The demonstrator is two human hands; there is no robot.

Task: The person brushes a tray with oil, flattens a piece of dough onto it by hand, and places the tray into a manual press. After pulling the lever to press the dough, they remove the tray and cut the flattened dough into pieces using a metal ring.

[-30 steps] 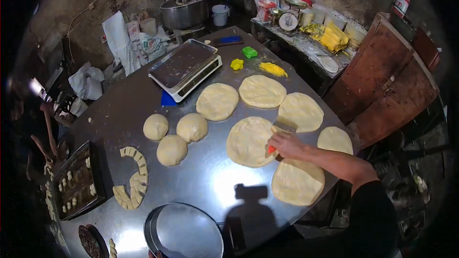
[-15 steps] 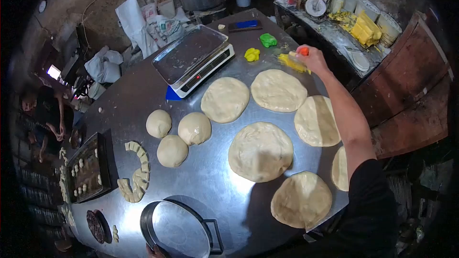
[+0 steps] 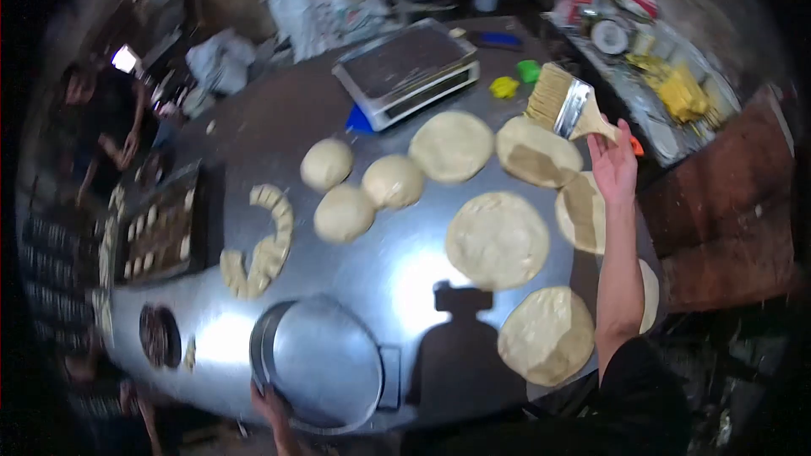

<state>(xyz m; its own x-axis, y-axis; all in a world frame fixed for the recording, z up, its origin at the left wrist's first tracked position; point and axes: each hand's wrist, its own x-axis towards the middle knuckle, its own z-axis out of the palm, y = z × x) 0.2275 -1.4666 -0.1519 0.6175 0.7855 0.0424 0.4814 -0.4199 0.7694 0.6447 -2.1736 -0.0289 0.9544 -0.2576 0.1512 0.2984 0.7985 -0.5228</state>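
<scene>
- Table [image 3: 270,131]: metal, carries the dough, pan, tray and scale.
- Cabinet [image 3: 718,203]: reddish brown, beyond the table's right edge.
- Co-worker [image 3: 110,127]: dark top, at the table's far left, hands together.
- Pan [image 3: 325,363]: round, at the near edge, a handle on its right side.
- Tray [image 3: 169,232]: dark, at the left, small dough pieces in rows.
- Scale [image 3: 410,63]: at the table's far side, beyond the dough balls.
- Flat rounds [image 3: 497,239]: six, spread over the right half; the right forearm partly covers one at the edge.
- Dough balls [image 3: 344,213]: three, close together, left of the rounds.
- Strip [image 3: 283,219]: cut dough, curved, between tray and balls.
- Brush [image 3: 568,105]: wide, raised at the right, bristles pointing left; they overlap a far round in view.
- Right hand [image 3: 615,165]: grasps the brush by its handle, palm turned up.
- Left hand [image 3: 272,409]: fingers against the pan's outer wall; I cannot tell whether it grips.
- Lumps: yellow [image 3: 504,87] and green [image 3: 529,71], right of the scale.
</scene>
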